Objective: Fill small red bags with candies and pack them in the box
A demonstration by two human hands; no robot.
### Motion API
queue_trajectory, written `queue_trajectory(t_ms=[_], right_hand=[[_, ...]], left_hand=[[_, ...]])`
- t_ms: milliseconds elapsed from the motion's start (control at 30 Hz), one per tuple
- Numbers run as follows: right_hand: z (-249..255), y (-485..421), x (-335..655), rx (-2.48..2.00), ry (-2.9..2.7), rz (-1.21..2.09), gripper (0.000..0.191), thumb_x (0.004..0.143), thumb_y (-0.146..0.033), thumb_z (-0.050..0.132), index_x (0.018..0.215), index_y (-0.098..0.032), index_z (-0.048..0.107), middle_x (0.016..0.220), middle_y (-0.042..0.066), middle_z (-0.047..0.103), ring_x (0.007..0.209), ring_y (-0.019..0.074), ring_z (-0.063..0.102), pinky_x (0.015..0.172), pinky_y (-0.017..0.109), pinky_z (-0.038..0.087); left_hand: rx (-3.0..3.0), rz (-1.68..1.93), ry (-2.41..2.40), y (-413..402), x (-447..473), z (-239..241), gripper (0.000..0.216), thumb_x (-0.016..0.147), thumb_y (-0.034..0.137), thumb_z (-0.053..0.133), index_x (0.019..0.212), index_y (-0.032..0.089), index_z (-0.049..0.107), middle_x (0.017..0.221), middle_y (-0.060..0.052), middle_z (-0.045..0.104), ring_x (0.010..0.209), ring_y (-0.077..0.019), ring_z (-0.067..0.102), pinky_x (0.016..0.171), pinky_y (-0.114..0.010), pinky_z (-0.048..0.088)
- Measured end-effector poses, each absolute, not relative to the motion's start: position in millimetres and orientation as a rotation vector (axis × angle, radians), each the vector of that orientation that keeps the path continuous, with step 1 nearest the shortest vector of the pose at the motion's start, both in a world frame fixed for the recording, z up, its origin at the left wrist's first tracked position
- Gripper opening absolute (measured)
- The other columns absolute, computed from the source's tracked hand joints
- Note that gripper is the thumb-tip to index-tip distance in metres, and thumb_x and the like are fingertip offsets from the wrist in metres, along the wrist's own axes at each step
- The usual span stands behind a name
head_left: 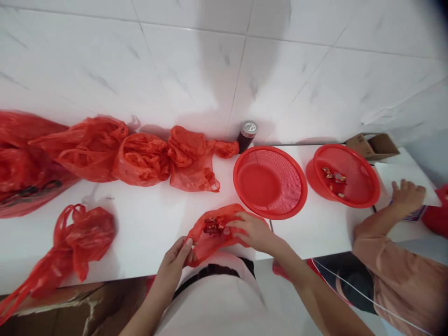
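A thin red plastic bag [213, 245] lies with its mouth wide at the table's front edge, close to my body. Several small red-wrapped sweets [214, 226] rest inside it. My left hand [180, 252] pinches the bag's left edge between thumb and fingers. Over the right part of the bag is my right hand [257, 232], its fingers stretched out and apart beside the sweets. Just behind that hand stands a red mesh basket [269, 182] with nothing in it.
A second red basket [343, 175] holds a few wrapped sweets. Filled red bags [142, 158] line the wall, and a tied bag [93, 231] lies front left. A dark tumbler [247, 135] and cardboard box [373, 146] stand behind. At right, another person's hand [409, 196] rests on white paper.
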State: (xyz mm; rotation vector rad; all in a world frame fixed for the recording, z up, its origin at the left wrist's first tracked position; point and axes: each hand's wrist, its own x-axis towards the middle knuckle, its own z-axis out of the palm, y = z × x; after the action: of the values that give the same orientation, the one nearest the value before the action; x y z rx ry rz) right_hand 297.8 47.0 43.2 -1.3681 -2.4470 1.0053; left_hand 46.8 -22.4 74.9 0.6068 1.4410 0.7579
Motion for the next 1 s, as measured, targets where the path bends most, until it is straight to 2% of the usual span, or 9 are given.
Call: queue_trajectory(t_ms=[167, 267, 367, 433, 500, 600, 700, 867, 1000], right_hand=[[41.0, 26.7, 340.2, -1.678, -2.202, 0.582, 0.025, 0.092, -0.031, 0.050, 0.110, -0.023, 0.065, 0.113, 0.009, 0.063, 0.105, 0.0241, 0.057, 0.093, 0.040, 0.046], [36.1, -2.6, 350.0, -1.991, -2.084, 0.759, 0.043, 0.086, -0.045, 0.058, 0.123, -0.023, 0.056, 0.120, 0.011, 0.062, 0.106, 0.0268, 0.059, 0.086, 0.040, 0.047], [37.9, -29.1, 345.8, -2.191, -1.913, 1.164, 0.041, 0.084, -0.044, 0.057, 0.118, -0.022, 0.056, 0.095, 0.008, 0.069, 0.082, 0.0237, 0.064, 0.071, 0.035, 0.048], [53.2, -36.5, 341.9, -2.119, -1.771, 1.302, 0.023, 0.087, -0.038, 0.050, 0.103, -0.022, 0.057, 0.077, 0.002, 0.066, 0.068, 0.0191, 0.061, 0.065, 0.031, 0.046], [80.6, -34.1, 341.3, -1.980, -1.624, 1.221, 0.016, 0.089, -0.036, 0.048, 0.093, -0.023, 0.056, 0.076, 0.000, 0.064, 0.068, 0.0166, 0.059, 0.065, 0.028, 0.045], [126.7, -19.2, 346.3, -1.807, -1.415, 1.042, 0.015, 0.086, -0.034, 0.054, 0.096, -0.023, 0.054, 0.077, -0.001, 0.062, 0.072, 0.0154, 0.058, 0.069, 0.027, 0.046], [156.1, -5.4, 350.3, -1.790, -1.338, 1.084, 0.021, 0.080, -0.027, 0.058, 0.099, -0.023, 0.051, 0.070, -0.004, 0.058, 0.061, 0.0127, 0.052, 0.060, 0.025, 0.043], [176.0, -2.2, 345.3, -1.652, -1.546, 1.498, 0.027, 0.079, -0.021, 0.056, 0.104, -0.025, 0.047, 0.070, -0.006, 0.052, 0.058, 0.0100, 0.043, 0.053, 0.021, 0.036], [190.5, 0.7, 332.6, -1.617, -1.840, 1.388, 0.016, 0.080, -0.019, 0.055, 0.093, -0.024, 0.047, 0.074, -0.005, 0.049, 0.063, 0.0101, 0.042, 0.058, 0.021, 0.038]], left_hand=[[0.637, 0.752, 1.525, -40.8, 35.1, 75.7, 0.047, 0.071, 0.050, 0.071, 0.105, 0.020, 0.058, 0.086, -0.001, 0.064, 0.085, -0.0200, 0.062, 0.082, -0.032, 0.049], [0.735, 0.646, 1.501, -52.0, 28.1, 69.7, 0.040, 0.071, 0.053, 0.070, 0.089, 0.019, 0.061, 0.085, -0.002, 0.066, 0.084, -0.0214, 0.063, 0.079, -0.031, 0.049], [0.771, 0.577, 1.429, -57.8, 25.3, 71.0, 0.038, 0.076, 0.056, 0.065, 0.080, 0.019, 0.060, 0.078, -0.001, 0.065, 0.079, -0.0205, 0.063, 0.076, -0.030, 0.050], [0.772, 0.614, 1.444, -58.2, 22.8, 80.3, 0.037, 0.077, 0.056, 0.064, 0.079, 0.019, 0.060, 0.079, -0.001, 0.065, 0.077, -0.0199, 0.062, 0.075, -0.030, 0.050], [0.832, 0.734, 1.535, -56.2, 16.6, 96.0, 0.036, 0.075, 0.055, 0.066, 0.076, 0.019, 0.060, 0.087, -0.002, 0.066, 0.086, -0.0208, 0.063, 0.081, -0.030, 0.050], [1.001, 0.927, 1.714, -50.4, 1.1, 122.9, 0.032, 0.074, 0.053, 0.069, 0.074, 0.021, 0.064, 0.106, -0.004, 0.064, 0.110, -0.0239, 0.058, 0.098, -0.031, 0.044], [1.071, 0.969, 1.748, -46.3, -12.4, 142.3, 0.031, 0.074, 0.054, 0.069, 0.076, 0.022, 0.069, 0.120, -0.005, 0.063, 0.123, -0.0278, 0.052, 0.104, -0.035, 0.042], [1.119, 0.992, 1.674, -50.1, -13.4, 154.1, 0.032, 0.076, 0.053, 0.068, 0.069, 0.022, 0.068, 0.133, -0.007, 0.058, 0.128, -0.0301, 0.049, 0.103, -0.038, 0.045], [1.203, 1.060, 1.519, -51.6, -2.3, 155.6, 0.028, 0.080, 0.048, 0.065, 0.071, 0.021, 0.066, 0.130, -0.008, 0.061, 0.125, -0.0289, 0.053, 0.104, -0.038, 0.045]])
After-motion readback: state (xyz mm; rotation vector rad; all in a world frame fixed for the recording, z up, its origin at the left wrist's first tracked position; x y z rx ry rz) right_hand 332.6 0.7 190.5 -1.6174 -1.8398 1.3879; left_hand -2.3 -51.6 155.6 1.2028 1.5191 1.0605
